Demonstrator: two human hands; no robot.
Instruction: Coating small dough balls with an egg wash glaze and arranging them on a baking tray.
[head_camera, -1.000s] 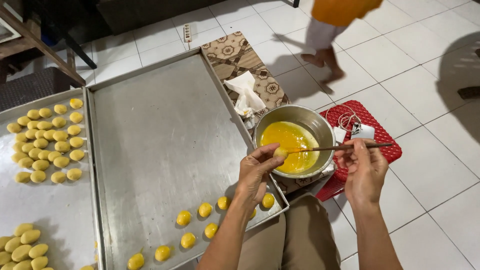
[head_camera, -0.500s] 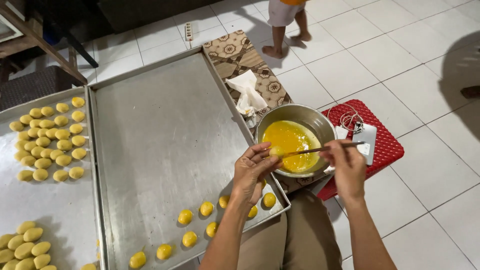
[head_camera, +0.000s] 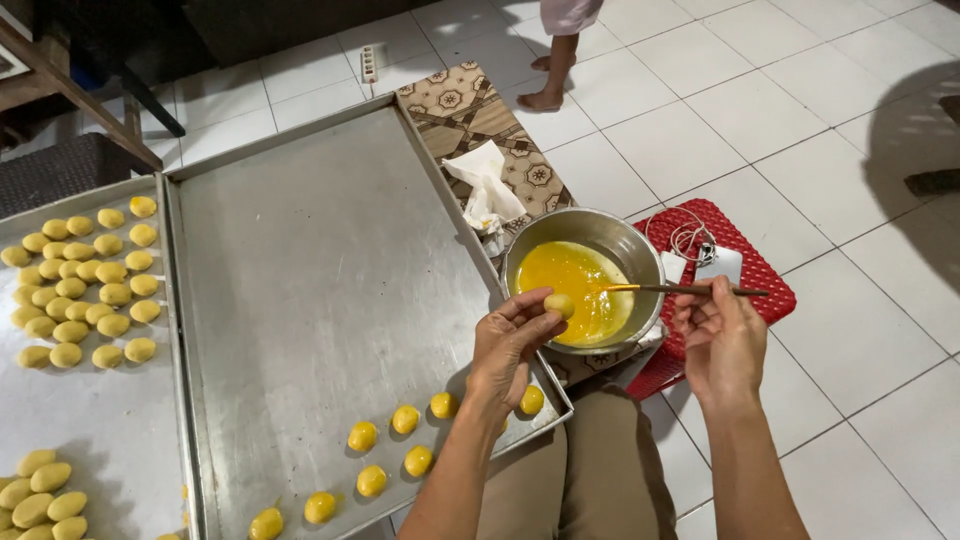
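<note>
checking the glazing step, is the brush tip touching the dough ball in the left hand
Apart. The head view shows the brush tip in the yellow glaze, a clear gap from the dough ball pinched by the left hand.

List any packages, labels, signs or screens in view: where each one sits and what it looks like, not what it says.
Small flat device: on the red plastic stool right of the metal bowl; pale rectangular face, could be a screen, but I cannot tell.
White cable: coiled beside that device on the stool.
White power strip: on the floor tiles at the top, long and narrow.
No packages, labels or signs show.
</note>
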